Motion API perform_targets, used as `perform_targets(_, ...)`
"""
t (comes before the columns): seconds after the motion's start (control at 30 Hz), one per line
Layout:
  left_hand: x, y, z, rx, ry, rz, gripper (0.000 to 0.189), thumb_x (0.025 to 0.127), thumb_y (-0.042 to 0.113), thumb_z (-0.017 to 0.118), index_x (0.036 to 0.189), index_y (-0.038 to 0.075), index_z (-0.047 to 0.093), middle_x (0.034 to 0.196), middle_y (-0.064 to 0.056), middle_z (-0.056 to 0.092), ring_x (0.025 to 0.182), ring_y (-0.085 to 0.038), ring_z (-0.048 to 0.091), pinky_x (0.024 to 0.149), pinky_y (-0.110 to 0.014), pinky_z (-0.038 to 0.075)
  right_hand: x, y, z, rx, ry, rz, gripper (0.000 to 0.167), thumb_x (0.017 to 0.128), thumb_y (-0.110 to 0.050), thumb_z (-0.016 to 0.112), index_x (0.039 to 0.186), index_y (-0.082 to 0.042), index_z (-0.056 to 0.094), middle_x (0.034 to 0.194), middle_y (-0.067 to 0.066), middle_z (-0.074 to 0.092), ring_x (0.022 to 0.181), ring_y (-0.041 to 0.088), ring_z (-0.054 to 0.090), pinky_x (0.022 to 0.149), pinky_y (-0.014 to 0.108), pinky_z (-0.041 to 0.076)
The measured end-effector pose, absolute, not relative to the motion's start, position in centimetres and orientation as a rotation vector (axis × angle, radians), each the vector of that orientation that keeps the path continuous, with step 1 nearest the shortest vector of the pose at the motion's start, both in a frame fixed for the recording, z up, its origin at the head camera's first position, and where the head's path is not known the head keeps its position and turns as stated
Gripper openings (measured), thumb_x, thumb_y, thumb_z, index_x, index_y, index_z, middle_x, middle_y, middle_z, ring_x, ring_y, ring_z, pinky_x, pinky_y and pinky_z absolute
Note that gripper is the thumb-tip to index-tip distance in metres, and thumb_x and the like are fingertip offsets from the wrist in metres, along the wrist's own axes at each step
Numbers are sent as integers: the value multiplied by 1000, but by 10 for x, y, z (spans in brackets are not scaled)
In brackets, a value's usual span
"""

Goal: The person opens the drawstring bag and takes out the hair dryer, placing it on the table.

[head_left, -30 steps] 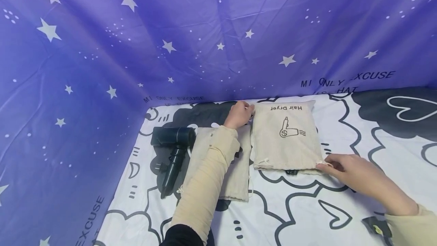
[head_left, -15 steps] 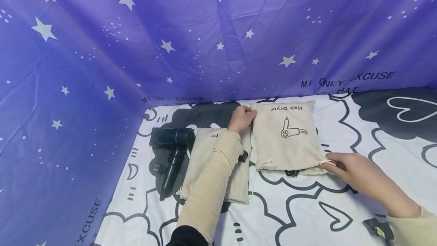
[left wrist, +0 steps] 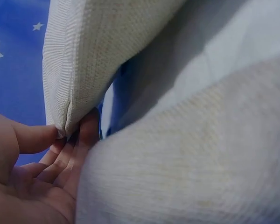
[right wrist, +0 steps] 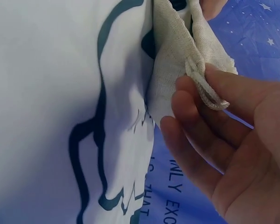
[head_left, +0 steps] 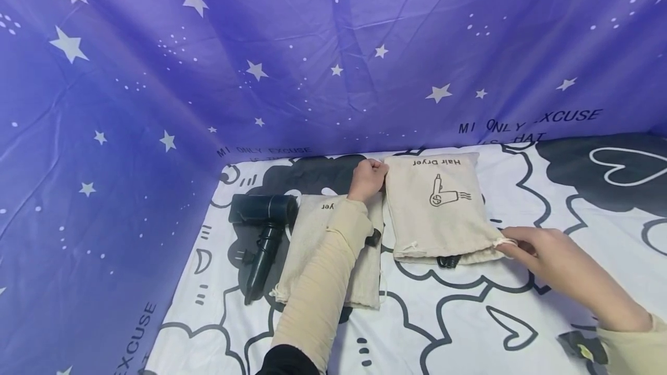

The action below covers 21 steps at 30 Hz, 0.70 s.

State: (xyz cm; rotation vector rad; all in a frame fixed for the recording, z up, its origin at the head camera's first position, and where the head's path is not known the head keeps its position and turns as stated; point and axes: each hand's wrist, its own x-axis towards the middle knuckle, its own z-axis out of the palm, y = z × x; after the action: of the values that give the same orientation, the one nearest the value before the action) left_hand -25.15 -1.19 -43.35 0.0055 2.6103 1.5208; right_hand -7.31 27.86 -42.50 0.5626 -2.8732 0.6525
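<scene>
While pinching the filled hair dryer bag (head_left: 440, 208) on the star-walled desk (head_left: 521, 317), left hand (head_left: 367, 180) at its far corner, right hand (head_left: 542, 254) at the drawstring, nudged slightly farther back, beside second bag (head_left: 312, 247).

Hair dryer (head_left: 262, 230) left of two side-by-side bags (head_left: 440, 210) on sheet (head_left: 458, 317)

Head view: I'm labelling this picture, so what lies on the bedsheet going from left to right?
Black hair dryer → plain cloth bag under the left sleeve → left hand → cloth bag printed "Hair Dryer" → right hand pinching that bag's corner.
</scene>
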Motion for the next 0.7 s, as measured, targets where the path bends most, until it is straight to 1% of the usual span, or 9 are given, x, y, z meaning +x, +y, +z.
perform_targets(0.07,-250,-12,-431,5,2610,1537,23,100,18,56,101,0,69,73,-3,63,59,-9,57,62,-21,47,-73,281,-422,562,-2849,646,5,87,-15,75,90,-18,71,67,-18,54,59,-7,41,55,26,39)
perform_targets(0.13,-249,-12,-429,6,2611,1544,23,100,18,55,103,0,69,78,-6,66,62,-11,59,62,-22,49,-74,283,-420,548,-2838,646,10,86,-15,76,96,-15,74,73,-13,64,64,-8,47,57,28,45)
perform_targets(0.23,-247,-13,-426,-3,2603,1558,24,101,17,54,107,0,69,88,-12,71,68,-18,66,63,-23,52,-75,288,-416,526,-2826,637,13,85,-14,77,98,-13,76,82,-3,72,70,-6,56,59,32,51)
perform_targets(0.3,-246,-14,-424,-14,2589,1577,24,101,17,54,109,0,69,94,-14,72,73,-23,70,65,-24,53,-75,290,-414,514,-2815,630,14,84,-14,77,98,-12,76,87,3,75,72,-5,58,60,33,52)
perform_targets(0.4,-244,-16,-422,-28,2570,1602,24,101,16,53,111,0,68,98,-16,72,79,-28,72,66,-24,54,-76,293,-413,519,-2776,611,15,82,-12,79,97,-11,77,87,5,75,71,-6,57,60,33,52)
perform_targets(0.47,-242,-17,-422,-37,2558,1621,25,101,16,53,111,-1,68,99,-16,73,81,-28,73,67,-23,54,-76,295,-412,525,-2754,609,16,81,-11,79,96,-11,77,87,6,75,70,-7,56,59,33,52)
perform_targets(0.6,-238,-18,-420,-48,2548,1652,24,101,16,53,110,-1,68,96,-15,73,79,-27,72,67,-22,53,-77,297,-411,524,-2739,609,18,80,-10,79,98,-10,77,89,10,75,69,-7,57,59,35,53)
perform_targets(0.63,-236,-18,-419,-49,2540,1664,24,101,15,53,110,-1,68,95,-15,73,79,-27,72,66,-22,52,-77,298,-411,516,-2742,607,18,80,-10,79,98,-10,77,90,11,75,69,-6,58,59,36,53)
perform_targets(0.7,-233,-19,-417,-41,2534,1684,24,101,15,53,110,-2,67,94,-16,73,78,-27,72,66,-21,52,-77,299,-411,497,-2748,606,20,80,-10,79,99,-9,77,91,13,75,67,1,62,60,40,54)
